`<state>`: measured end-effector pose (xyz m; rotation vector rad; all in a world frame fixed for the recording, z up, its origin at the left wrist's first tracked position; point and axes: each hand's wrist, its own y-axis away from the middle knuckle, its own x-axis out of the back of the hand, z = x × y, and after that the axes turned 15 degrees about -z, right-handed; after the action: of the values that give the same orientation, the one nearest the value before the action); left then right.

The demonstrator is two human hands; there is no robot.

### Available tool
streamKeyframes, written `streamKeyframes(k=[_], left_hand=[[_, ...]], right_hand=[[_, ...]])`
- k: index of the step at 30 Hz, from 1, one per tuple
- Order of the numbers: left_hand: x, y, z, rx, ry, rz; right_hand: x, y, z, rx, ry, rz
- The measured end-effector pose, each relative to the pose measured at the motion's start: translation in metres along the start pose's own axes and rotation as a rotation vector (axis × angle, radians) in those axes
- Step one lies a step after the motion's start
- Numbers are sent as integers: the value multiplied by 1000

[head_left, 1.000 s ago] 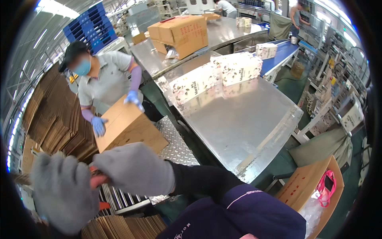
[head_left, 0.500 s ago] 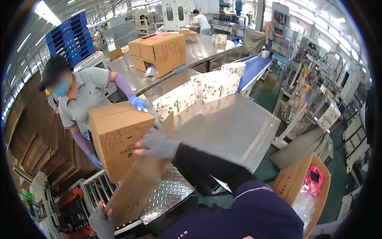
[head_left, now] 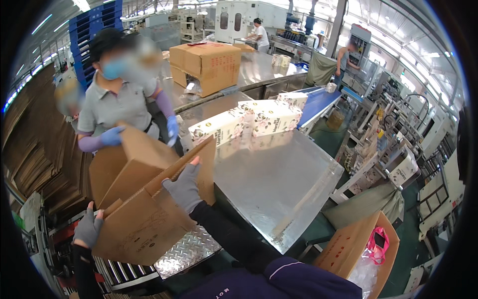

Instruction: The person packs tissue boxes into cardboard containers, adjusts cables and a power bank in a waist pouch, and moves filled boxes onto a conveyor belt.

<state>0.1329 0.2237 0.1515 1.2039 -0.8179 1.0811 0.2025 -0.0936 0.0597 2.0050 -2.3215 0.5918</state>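
A brown cardboard carton (head_left: 144, 226) stands tilted in front of me, its top open and its flaps spread. My left hand (head_left: 88, 228), in a grey glove with bare fingertips, grips its near left edge. My right hand (head_left: 184, 188), gloved the same way, is closed on the upper edge at the carton's right. Across from me, a masked co-worker's blue-gloved hand (head_left: 112, 135) touches a raised flap (head_left: 147, 147), slightly blurred. The co-worker's other gloved hand (head_left: 172, 130) hangs beside the carton's far side. The carton's inner bottom is hidden.
Floral-patterned packs (head_left: 276, 117) stand on the metal table (head_left: 279, 184), which meets a blue conveyor belt (head_left: 321, 102). Below the carton are rollers (head_left: 127, 271) and a tread plate (head_left: 186, 251). Flat cardboard (head_left: 37, 164) is stacked left; an open box (head_left: 343, 244) stands right.
Both my hands have moved: the left upward and left, the right slightly down. The carton I hold has turned and spread open. The co-worker's hand at the left has risen to a flap.
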Motion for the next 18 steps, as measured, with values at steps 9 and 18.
streamKeyframes(k=[9, 18], left_hand=[[-18, 19, -15, -216, -96, 247], [-173, -38, 161, -269, -447, -181]], right_hand=[[118, 92, -35, 119, 323, -791], [124, 89, 3, 145, 824, -1588]])
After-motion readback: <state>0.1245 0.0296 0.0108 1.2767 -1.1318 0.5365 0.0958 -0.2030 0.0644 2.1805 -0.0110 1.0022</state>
